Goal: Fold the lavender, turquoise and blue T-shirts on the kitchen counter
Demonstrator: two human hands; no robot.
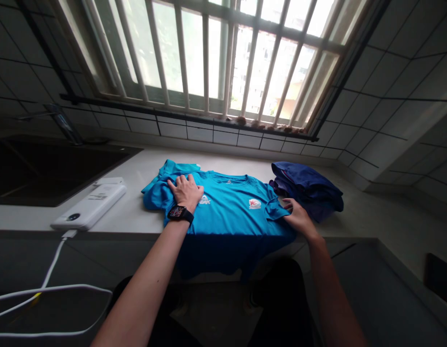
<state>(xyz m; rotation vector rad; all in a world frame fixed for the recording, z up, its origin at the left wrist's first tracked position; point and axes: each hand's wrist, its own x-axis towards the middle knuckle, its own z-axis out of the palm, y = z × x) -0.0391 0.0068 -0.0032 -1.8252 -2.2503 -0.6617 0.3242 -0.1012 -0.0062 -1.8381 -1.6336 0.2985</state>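
A bright blue T-shirt (230, 212) lies front-up on the white countertop (143, 168), its hem hanging over the front edge. My left hand (187, 190), with a black watch on the wrist, lies flat and open on the shirt's left shoulder, where the sleeve is folded in. My right hand (299, 217) rests at the shirt's right sleeve, its fingers closed in a pinch on the sleeve's edge.
A dark blue and purple pile of folded clothes (308, 190) sits right of the shirt. A white power bank (89, 207) with a white cable (49, 289) lies at the left, near a dark sink (46, 168). A barred window is behind.
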